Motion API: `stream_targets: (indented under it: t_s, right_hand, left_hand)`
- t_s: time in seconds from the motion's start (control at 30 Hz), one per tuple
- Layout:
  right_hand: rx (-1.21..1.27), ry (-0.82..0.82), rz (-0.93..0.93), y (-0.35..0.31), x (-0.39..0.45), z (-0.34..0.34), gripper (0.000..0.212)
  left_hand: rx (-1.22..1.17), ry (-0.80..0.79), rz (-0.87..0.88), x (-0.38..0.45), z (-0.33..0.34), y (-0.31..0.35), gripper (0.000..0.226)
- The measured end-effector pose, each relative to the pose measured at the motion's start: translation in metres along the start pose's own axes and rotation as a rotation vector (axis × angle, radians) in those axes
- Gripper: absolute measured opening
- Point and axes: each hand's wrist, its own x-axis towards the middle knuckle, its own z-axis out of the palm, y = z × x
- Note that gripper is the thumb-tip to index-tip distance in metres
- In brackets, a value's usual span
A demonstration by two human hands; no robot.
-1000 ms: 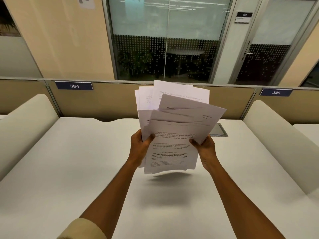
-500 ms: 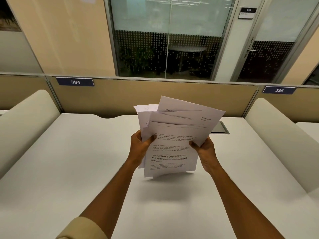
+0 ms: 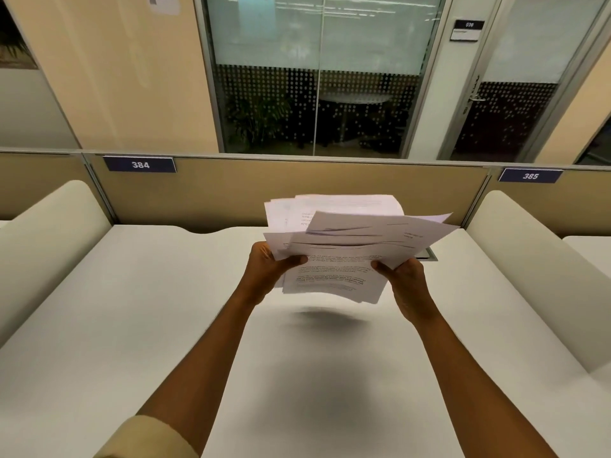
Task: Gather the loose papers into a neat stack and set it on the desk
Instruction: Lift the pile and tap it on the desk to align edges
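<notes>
A bundle of white printed papers [image 3: 344,246] hangs in the air above the middle of the white desk [image 3: 132,309]. The sheets are uneven and fanned, with corners sticking out at the top left and the right. My left hand [image 3: 267,269] grips the bundle's left edge, thumb on top. My right hand [image 3: 405,277] grips the right edge in the same way. The bundle leans away from me, nearly flat, and its lower edge is clear of the desk, with a shadow beneath it.
A tan partition [image 3: 231,190] with plates 384 [image 3: 140,164] and 385 [image 3: 530,176] closes the far edge. Cream padded dividers stand at the left [image 3: 49,239] and right [image 3: 529,266]. A grey cable hatch [image 3: 428,254] lies in the desk behind the papers.
The bundle has tipped from upright and facing me to leaning away, nearly flat. Both hands kept their grip on its sides. The fanned back sheets have sunk lower.
</notes>
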Motion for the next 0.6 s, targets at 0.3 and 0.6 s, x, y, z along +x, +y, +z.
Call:
stream_targets:
  t_s: [0.3,0.6]
  right_hand:
    - [0.077,-0.001,-0.031,-0.005,0.005,-0.007,0.047]
    - [-0.049,0.058,-0.020,-0.007,0.001,-0.007,0.007]
  left_hand:
    - [0.095,0.018,0.119,0.009,0.002,0.003,0.036]
    - [0.401,0.072,0.141,0.014,0.007,-0.007,0.026]
